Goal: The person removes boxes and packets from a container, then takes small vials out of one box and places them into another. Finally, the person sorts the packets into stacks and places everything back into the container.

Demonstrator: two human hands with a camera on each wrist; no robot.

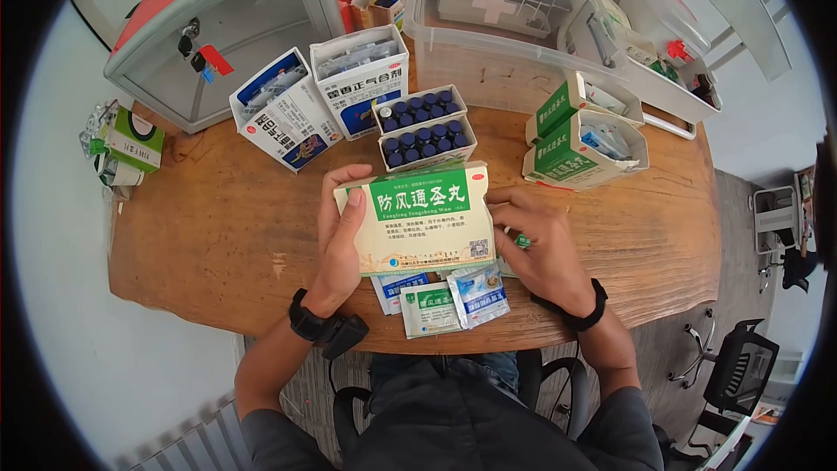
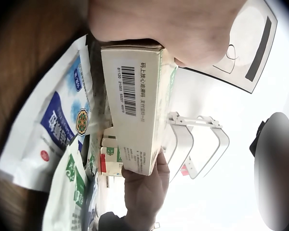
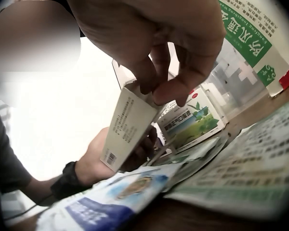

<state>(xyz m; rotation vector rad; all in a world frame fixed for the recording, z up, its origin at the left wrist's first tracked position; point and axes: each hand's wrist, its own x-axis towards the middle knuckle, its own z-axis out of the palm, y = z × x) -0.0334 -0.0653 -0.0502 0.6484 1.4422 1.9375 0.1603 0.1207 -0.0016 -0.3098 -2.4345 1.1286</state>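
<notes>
A cream and green medicine box (image 1: 423, 231) is held up over the near part of the table, its printed front facing up. My left hand (image 1: 338, 231) grips its left end, thumb across the front panel. At the opposite end, the curled fingers of my right hand (image 1: 551, 249) pinch the box's edge, as the right wrist view shows close up. The barcode end of the box (image 2: 127, 106) faces the left wrist camera. Just below lie a green and white sachet (image 1: 432, 312) and a blue and white sachet (image 1: 479, 295), with another blue one (image 1: 397, 288) partly hidden.
Farther back stand two open white boxes of packets (image 1: 362, 78), cartons of dark-capped vials (image 1: 427, 144) and green boxes of sachets (image 1: 562, 157). A clear plastic bin (image 1: 488, 52) and a grey-red cabinet (image 1: 235, 35) line the back. A small green box (image 1: 135, 139) sits far left.
</notes>
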